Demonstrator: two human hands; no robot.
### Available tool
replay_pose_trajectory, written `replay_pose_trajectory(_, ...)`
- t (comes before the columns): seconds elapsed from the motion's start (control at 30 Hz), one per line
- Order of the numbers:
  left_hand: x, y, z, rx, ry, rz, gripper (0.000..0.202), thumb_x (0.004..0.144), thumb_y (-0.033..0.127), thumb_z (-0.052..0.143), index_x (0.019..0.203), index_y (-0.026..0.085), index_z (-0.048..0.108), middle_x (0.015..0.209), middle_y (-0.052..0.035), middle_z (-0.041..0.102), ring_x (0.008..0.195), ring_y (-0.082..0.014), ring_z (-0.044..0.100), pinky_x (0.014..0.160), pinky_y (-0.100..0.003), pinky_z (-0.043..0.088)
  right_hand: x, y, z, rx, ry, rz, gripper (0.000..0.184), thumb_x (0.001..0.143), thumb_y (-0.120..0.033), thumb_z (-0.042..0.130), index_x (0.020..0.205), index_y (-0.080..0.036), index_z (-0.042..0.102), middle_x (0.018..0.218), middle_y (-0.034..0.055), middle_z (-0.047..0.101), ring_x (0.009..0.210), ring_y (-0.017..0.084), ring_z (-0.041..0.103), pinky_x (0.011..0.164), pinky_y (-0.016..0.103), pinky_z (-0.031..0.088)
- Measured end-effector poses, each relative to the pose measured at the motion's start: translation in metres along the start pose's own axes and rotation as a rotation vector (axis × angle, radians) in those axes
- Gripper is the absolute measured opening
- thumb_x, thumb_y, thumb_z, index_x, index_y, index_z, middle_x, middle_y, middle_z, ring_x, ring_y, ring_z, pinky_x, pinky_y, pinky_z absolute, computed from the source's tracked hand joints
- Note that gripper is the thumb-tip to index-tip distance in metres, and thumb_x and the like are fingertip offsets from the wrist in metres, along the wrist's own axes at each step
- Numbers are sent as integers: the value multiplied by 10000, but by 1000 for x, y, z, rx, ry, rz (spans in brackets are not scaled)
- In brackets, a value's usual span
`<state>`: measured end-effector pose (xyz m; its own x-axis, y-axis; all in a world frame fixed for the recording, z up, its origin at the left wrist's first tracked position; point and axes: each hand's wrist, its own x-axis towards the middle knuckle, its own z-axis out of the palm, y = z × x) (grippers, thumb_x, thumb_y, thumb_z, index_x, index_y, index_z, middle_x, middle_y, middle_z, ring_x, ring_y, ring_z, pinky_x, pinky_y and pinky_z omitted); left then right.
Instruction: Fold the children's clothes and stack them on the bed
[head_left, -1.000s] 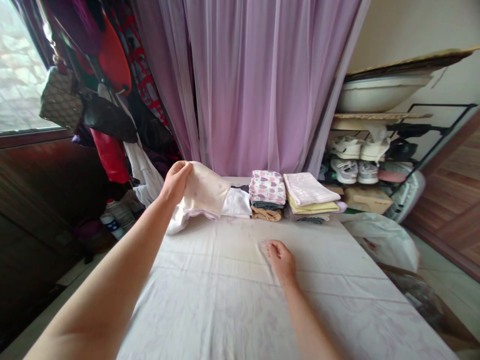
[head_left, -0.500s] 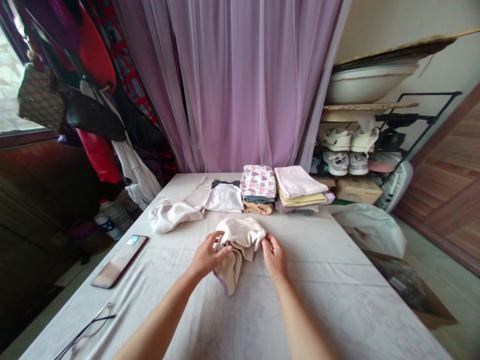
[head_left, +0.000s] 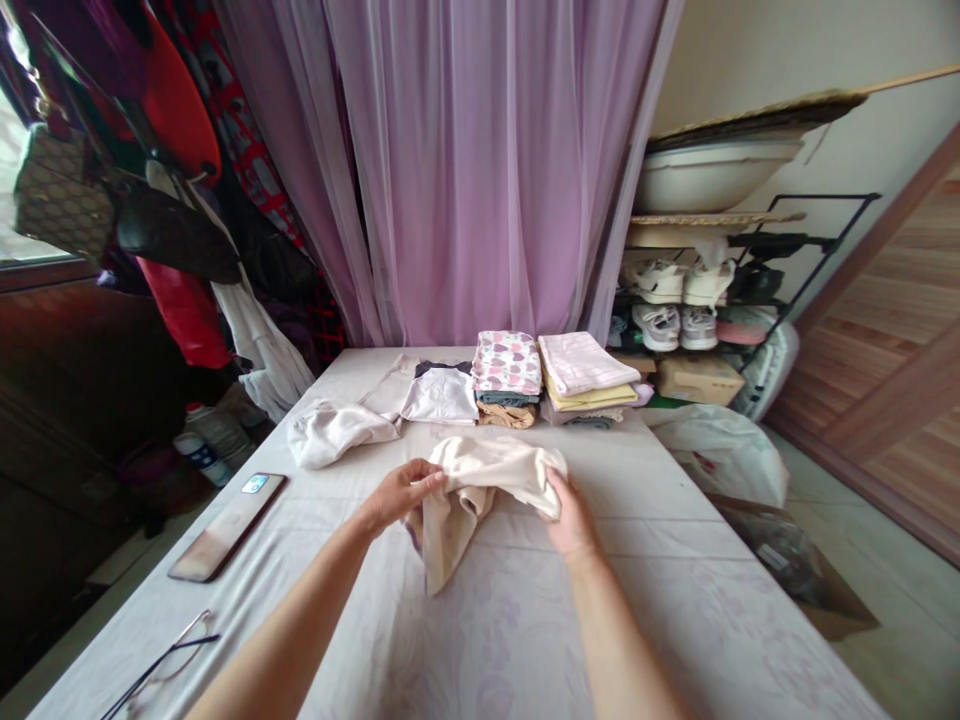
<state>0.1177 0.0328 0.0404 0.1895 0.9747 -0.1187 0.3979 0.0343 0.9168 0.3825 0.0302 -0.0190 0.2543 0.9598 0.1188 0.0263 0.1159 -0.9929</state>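
Note:
A crumpled cream garment (head_left: 480,480) is stretched between my two hands just above the white-covered table (head_left: 525,640). My left hand (head_left: 397,492) pinches its left edge, fingers closed on the fabric. My right hand (head_left: 571,515) grips its right edge, fingers wrapped round the cloth. Part of the garment hangs down onto the table between my hands.
Folded clothes stand at the far edge: a heart-print stack (head_left: 507,375), a pink-and-yellow stack (head_left: 586,378), a flat white top (head_left: 441,394), a loose white garment (head_left: 330,428). A phone (head_left: 226,512) and glasses (head_left: 161,665) lie left. Curtain behind, shoe rack (head_left: 697,290) right.
My left hand brought the cream garment from the far left down to the table's middle. My right hand took hold of it, and both hands have now pulled it wider apart.

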Motion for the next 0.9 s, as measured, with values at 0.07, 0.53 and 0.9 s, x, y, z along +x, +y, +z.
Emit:
replay_pose_trajectory(0.07, 7, 8, 1, 98, 69, 110, 388, 812, 488, 601, 1054, 197, 690, 1054, -80, 707, 1000, -253, 646, 853, -336, 507, 0, -15, -1, 95, -102, 50, 496, 742, -555, 603, 1029, -173, 736, 952, 103, 756, 893, 281, 697, 739, 381, 566)
replay_pose_trajectory(0.53, 47, 101, 24, 503, -536, 658, 627, 676, 19, 670, 1231, 310, 663, 1543, -32, 402, 1449, -275, 298, 1166, -430, 275, 2, -114, -11, 21, -904, 157, 363, 734, -422, 726, 963, -142, 753, 807, 29, 713, 614, 109, 579, 570, 210, 437)
replay_pose_trajectory(0.9, 15, 123, 18, 191, -724, 275, 297, 656, 311, 793, 922, 198, 724, 872, 17, 709, 818, -161, 649, 714, -199, 499, 4, -148, -32, -107, -766, 76, 332, 700, -424, 760, 870, -139, 768, 646, 17, 692, 498, 109, 522, 450, 196, 394)
